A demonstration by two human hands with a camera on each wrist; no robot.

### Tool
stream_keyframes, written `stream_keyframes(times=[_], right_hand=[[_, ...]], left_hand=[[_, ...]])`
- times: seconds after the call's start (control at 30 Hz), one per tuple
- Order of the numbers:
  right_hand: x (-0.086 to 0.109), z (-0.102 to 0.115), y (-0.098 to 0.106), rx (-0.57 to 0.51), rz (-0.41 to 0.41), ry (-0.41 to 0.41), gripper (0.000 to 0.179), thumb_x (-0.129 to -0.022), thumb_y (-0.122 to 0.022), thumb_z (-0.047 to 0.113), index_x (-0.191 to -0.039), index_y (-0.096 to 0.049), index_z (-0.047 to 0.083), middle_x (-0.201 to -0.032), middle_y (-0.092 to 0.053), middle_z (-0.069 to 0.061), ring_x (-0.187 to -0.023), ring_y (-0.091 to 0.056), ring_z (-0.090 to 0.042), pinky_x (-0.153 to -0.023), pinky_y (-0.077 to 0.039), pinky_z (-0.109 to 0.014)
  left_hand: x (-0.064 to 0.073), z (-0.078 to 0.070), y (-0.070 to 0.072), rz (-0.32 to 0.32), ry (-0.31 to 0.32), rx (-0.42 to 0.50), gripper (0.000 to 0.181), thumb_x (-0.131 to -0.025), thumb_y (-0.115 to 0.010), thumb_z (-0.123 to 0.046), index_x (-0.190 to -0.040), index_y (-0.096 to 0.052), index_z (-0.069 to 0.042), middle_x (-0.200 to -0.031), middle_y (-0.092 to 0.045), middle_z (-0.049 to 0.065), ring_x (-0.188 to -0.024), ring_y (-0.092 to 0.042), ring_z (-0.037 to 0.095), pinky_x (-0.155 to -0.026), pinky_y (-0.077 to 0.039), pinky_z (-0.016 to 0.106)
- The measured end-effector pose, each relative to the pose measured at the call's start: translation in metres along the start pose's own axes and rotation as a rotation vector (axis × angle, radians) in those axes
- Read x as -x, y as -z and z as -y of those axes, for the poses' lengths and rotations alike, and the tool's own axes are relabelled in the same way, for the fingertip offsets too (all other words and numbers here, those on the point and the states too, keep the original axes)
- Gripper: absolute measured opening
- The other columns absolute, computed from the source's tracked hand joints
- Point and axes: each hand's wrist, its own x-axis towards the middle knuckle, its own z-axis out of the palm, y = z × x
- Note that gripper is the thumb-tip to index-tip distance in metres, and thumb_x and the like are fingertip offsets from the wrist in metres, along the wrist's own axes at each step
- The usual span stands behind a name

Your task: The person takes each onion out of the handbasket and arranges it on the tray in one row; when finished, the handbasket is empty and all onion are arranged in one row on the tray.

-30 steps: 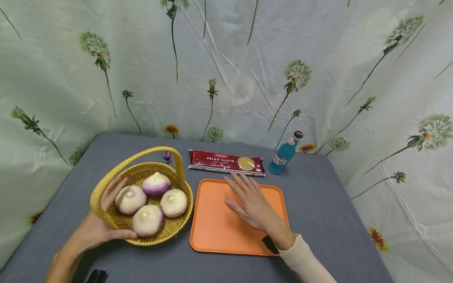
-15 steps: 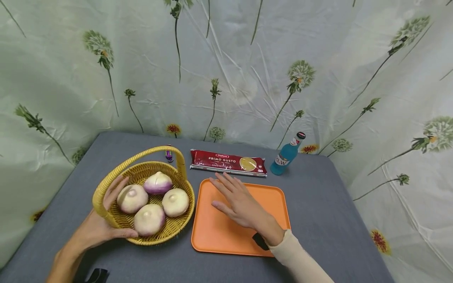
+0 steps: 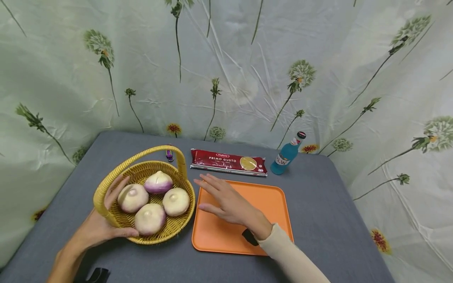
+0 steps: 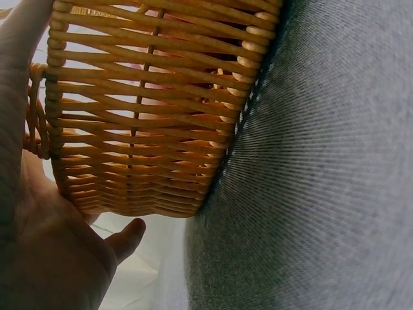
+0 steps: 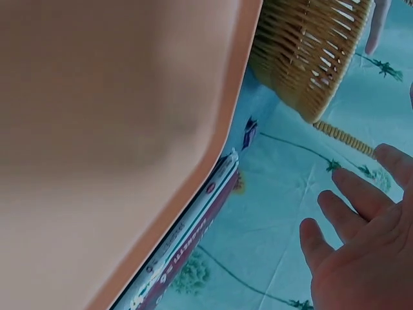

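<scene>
Left hand point(image 3: 94, 228) cupping the near wall of the wicker basket point(image 3: 177, 228), thumb along the base and fingers up inside by the handle, four turnips point(image 3: 150, 218) just beyond the fingertips. Right hand point(image 3: 226, 202) flat and spread, holding nothing, hovering over the left part of the orange tray point(image 3: 272, 204); basket just left of it, spaghetti packet point(image 3: 228, 161) beyond the fingertips on the worktop point(image 3: 318, 220)

Bright, even, diffuse light with soft, faint shadows beneath the basket point(image 3: 145, 196) and tray point(image 3: 244, 214) on the grey surface point(image 3: 318, 220). The head view is sharp but bends outward at its edges. Both wrist views are very close; the tray looks blurred there, and the backdrop washes out pale.
</scene>
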Motion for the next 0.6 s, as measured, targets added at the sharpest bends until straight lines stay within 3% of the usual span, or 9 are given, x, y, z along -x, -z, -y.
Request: stream_keyframes(times=[0.43, 0.6], right_hand=[[-0.024, 0.008, -0.009, -0.127, 0.051, 0.096, 0.066, -0.099, -0.059, 0.045, -0.157, -0.034, 0.022, -0.163, -0.031, -0.003, -0.151, -0.025, -0.016, -0.120, -0.029, -0.042], [-0.031, 0.010, -0.012, -0.169, 0.056, 0.127, 0.064, -0.098, -0.063, 0.040, -0.154, -0.039, 0.020, -0.159, -0.039, -0.004, -0.150, -0.029, -0.015, -0.120, -0.029, -0.039]], left_hand=[[0.001, 0.002, -0.001, -0.013, -0.014, -0.007, 0.144, -0.036, -0.103, -0.013, -0.157, -0.028, -0.004, -0.161, -0.018, 0.026, -0.150, -0.010, 0.007, -0.109, -0.009, 0.006], [0.001, -0.001, 0.000, -0.009, 0.018, 0.005, 0.141, -0.039, -0.102, -0.011, -0.158, -0.027, -0.006, -0.162, -0.017, 0.024, -0.150, -0.010, 0.006, -0.108, -0.009, 0.006]])
